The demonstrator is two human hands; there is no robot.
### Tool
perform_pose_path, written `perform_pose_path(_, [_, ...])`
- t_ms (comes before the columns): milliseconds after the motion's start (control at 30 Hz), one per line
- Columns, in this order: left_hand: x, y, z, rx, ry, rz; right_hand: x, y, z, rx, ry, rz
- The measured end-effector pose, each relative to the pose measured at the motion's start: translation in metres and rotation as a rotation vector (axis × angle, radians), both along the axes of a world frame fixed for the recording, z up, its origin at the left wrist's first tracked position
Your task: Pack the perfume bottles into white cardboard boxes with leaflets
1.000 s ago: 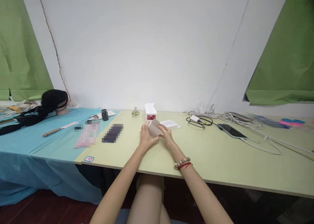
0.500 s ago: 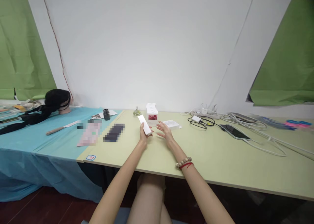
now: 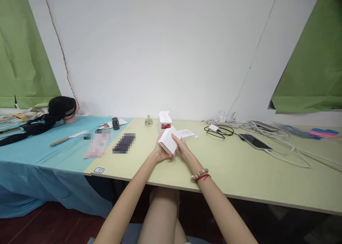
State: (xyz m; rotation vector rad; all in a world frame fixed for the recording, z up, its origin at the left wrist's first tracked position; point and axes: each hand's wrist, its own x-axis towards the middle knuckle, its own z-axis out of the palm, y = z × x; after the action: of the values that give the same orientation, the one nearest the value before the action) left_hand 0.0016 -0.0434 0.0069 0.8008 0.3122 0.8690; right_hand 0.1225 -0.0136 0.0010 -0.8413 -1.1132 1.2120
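A white box (image 3: 169,140) is held up over the table's front middle, tilted with a broad face toward me. My left hand (image 3: 159,152) is closed around its left side and underside. On its right edge, my right hand (image 3: 181,145) grips with the thumb on the face. Behind it stands a white carton (image 3: 165,120) with a red picture on the front and several white pieces at its top. To the right of the hands lies a flat white box (image 3: 187,134). A small glass perfume bottle (image 3: 149,121) stands to the left of the carton.
Left of my hands lie a dark blurred item (image 3: 124,143), a pink blurred packet (image 3: 97,144), a dark jar (image 3: 115,123) and a knife (image 3: 68,138) on blue cloth. A phone (image 3: 255,142), a charger (image 3: 213,128) and tangled cables spread to the right.
The white box has turned from its narrow side to a broad face. My right hand, earlier apart with fingers spread, has moved left and taken hold of it.
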Motion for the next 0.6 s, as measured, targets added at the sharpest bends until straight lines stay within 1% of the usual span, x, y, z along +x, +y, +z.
perform_pose_path(67, [-0.001,0.003,-0.003,-0.010,0.058,0.081,0.003,0.002,-0.001,-0.016,0.051,-0.060])
perform_pose_path(200, [0.000,0.010,-0.006,0.029,0.166,0.413,0.006,0.006,-0.002,-0.019,0.132,-0.128])
perform_pose_path(267, [0.002,0.013,-0.007,0.046,0.208,0.508,0.007,0.006,-0.002,-0.015,0.144,-0.129])
perform_pose_path(433, [0.005,0.018,-0.013,0.055,0.259,0.625,0.007,0.006,-0.003,-0.026,0.144,-0.116])
perform_pose_path(600, [0.004,0.020,-0.015,0.062,0.298,0.640,0.007,0.007,-0.002,-0.040,0.149,-0.093])
